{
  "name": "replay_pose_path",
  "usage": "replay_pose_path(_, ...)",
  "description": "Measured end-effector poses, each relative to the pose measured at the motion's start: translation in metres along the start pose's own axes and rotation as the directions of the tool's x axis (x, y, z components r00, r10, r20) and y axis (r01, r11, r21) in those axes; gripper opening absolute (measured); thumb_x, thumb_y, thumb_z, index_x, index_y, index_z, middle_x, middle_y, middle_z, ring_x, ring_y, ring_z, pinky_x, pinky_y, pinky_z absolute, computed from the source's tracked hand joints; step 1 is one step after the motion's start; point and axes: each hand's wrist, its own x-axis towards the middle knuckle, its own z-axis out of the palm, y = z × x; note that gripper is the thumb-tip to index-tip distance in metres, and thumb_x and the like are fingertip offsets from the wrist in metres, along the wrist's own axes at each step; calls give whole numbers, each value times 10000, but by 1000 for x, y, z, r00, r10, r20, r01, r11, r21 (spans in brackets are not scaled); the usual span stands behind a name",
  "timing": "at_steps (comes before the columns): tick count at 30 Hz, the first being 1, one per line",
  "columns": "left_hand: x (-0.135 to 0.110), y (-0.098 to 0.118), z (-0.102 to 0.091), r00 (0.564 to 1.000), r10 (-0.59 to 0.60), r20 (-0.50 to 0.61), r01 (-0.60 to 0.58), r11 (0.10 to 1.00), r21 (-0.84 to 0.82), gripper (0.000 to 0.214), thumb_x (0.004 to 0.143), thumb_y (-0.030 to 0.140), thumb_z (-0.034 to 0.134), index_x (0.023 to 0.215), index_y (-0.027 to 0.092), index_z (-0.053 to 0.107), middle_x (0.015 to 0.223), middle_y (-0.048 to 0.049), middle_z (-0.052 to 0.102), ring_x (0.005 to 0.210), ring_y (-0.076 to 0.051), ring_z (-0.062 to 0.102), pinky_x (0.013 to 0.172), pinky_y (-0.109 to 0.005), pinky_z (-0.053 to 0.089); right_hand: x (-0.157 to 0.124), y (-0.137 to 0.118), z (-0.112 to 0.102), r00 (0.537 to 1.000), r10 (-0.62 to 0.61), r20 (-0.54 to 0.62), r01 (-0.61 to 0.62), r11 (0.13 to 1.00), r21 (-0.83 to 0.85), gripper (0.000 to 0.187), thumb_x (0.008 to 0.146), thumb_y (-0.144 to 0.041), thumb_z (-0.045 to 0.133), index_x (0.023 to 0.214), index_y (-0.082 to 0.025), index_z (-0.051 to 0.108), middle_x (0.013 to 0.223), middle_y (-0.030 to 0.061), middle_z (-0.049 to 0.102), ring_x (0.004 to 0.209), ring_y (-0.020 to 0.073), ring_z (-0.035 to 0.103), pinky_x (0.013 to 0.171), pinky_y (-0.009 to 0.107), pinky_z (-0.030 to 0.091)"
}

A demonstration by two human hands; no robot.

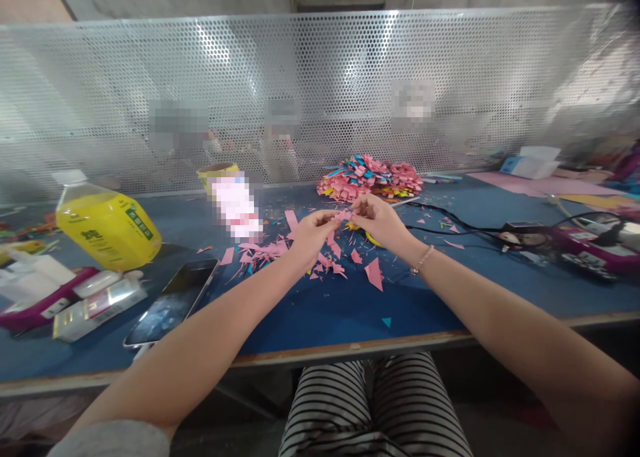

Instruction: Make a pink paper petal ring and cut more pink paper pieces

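Between my two hands is a small pink paper piece (343, 216) with a cut, ragged edge. My left hand (316, 232) pinches it from the left, thumb and forefinger together. From the right, my right hand (376, 218) holds its other side with closed fingertips; a thin pale stick (406, 201) shows beside that hand, and I cannot tell whether it is held. Pink paper scraps (270, 252) lie scattered under and around both hands. Just behind them sits a heap of pink, blue and yellow cut paper pieces (370, 177).
A bottle of yellow liquid (107, 224), a phone (173, 302), a small box (100, 307) and a purple tissue pack (47, 304) stand left on the blue table (320, 317). Black cables (460, 227) run right. A perforated metal screen (320, 84) closes the back.
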Motion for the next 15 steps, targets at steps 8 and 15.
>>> replay_pose_path(8,1,-4,0,998,57,31,-57,998,-13,162,631,286,654,729,161,620,673,-13,595,653,-123,541,678,-300,431,0,-4,0,1000,1,-7,-1,1000,-18,145,658,-163,554,782,-183,482,719,-12,509,629,93,490,607,256,425)
replay_pose_path(15,-3,0,2,998,48,31,-46,997,-69,140,631,250,647,741,169,618,697,-4,581,658,-108,536,667,-283,429,1,-1,0,1000,14,-2,-14,1000,15,155,654,-171,558,789,-184,484,738,-6,517,648,94,501,623,257,431)
